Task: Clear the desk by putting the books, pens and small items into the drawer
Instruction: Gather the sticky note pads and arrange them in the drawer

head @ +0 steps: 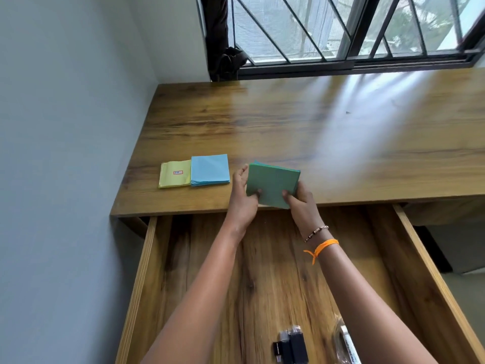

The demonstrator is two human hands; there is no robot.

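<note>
Both my hands hold a green stack of square paper (pixel 273 185), tilted up above the desk's front edge. My left hand (pixel 242 198) grips its left side with the thumb on top. My right hand (pixel 301 203) pinches its lower right corner. A blue paper stack (pixel 210 169) and a yellow paper pack (pixel 174 174) with a small red-edged label lie side by side on the wooden desk (pixel 288 122), left of my hands. Below them the wide wooden drawer (pixel 262 271) stands pulled out.
Small black items (pixel 291 345) and a clear plastic-wrapped thing (pixel 346 342) lie near the drawer's front. A grey wall runs along the left. A barred window (pixel 341 30) sits behind the desk. The drawer's right side rail (pixel 433 271) borders open floor.
</note>
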